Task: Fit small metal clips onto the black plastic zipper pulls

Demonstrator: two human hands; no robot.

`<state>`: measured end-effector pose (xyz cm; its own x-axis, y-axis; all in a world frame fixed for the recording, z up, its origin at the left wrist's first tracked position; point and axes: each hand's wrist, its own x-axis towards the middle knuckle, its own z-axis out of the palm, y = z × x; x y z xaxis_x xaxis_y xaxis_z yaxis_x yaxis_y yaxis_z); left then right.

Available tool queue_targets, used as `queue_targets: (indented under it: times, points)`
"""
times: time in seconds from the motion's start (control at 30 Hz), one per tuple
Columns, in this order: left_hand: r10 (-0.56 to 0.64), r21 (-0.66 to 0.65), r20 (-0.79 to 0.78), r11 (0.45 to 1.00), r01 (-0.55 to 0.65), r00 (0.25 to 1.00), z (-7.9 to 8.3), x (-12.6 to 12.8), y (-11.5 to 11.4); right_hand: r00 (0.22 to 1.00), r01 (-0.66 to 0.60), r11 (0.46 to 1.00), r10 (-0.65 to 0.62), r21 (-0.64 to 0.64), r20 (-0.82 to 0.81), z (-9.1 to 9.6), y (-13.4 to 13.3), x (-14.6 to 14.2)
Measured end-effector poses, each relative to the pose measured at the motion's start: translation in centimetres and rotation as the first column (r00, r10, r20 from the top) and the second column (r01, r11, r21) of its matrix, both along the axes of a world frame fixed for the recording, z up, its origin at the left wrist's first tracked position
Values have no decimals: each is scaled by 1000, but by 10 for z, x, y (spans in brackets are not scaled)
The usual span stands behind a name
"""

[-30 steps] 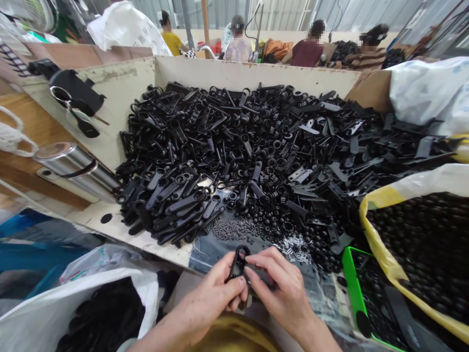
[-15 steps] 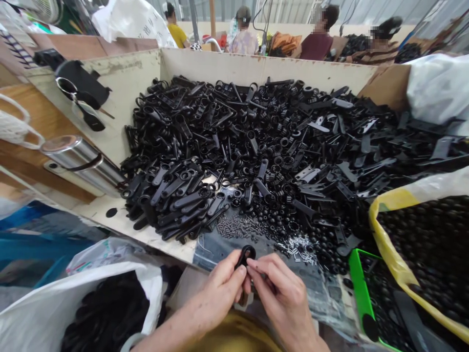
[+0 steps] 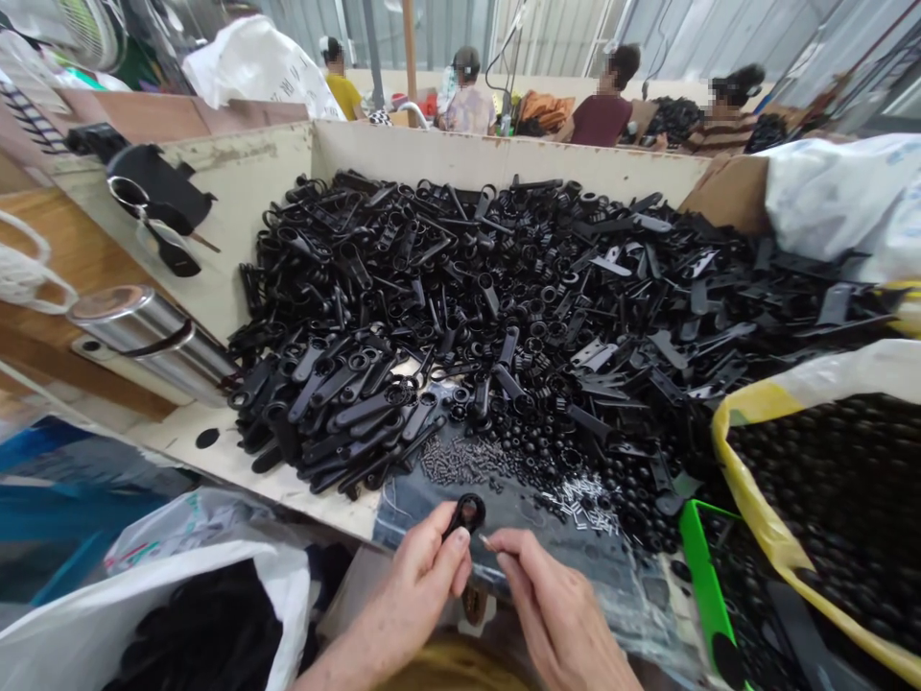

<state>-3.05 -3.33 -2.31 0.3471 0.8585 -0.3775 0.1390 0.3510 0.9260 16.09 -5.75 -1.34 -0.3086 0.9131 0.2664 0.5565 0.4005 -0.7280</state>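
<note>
My left hand (image 3: 424, 576) is pinching a black plastic ring part (image 3: 468, 513) near the small screws (image 3: 453, 463); my right hand (image 3: 557, 605) is open beside it, so a weak pinch could drop it among them.

Four co-workers (image 3: 467, 110) sit in a row across the room. A steel tumbler (image 3: 151, 341) lies at left, below a white sack (image 3: 263, 72) in the background.
</note>
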Motion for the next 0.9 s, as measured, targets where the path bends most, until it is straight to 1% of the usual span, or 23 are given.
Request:
queue_targets:
  times: [0.1,0.23,0.3,0.4,0.53,0.63,0.7,0.77,0.83,0.9]
  points:
    - [-9,18,-36,1000,10,999,6,1,0,999,-16,1000,17,-20,39,-1,3,-5]
    - [-28,61,-108,998,35,994,9,1,1,998,-33,999,34,-29,49,-8,3,-8]
    - [-34,67,-139,997,44,990,9,0,1,998,-46,998,47,-40,29,-9,3,-8]
    - [-25,65,-153,997,35,988,10,1,2,998,-59,994,57,-92,-33,-5,3,-10]
    - [12,88,-159,996,2,987,13,2,1,995,-60,984,45,-166,-93,-1,5,-12]
    - [97,113,-168,990,-79,981,14,4,-1,996,-64,980,52,-188,-69,-2,6,-12]
    - [170,119,-172,981,-150,970,13,7,-3,998,-54,979,57,-196,9,-3,6,-12]
    - [225,127,-187,971,-204,956,13,10,-3,987,-16,980,46,-196,152,-5,6,-13]
    - [247,142,-208,965,-221,946,12,14,-2,943,38,980,30,-196,332,-5,6,-16]
    - [247,163,-232,963,-212,941,11,16,-1,871,86,976,25,-202,491,-2,7,-22]
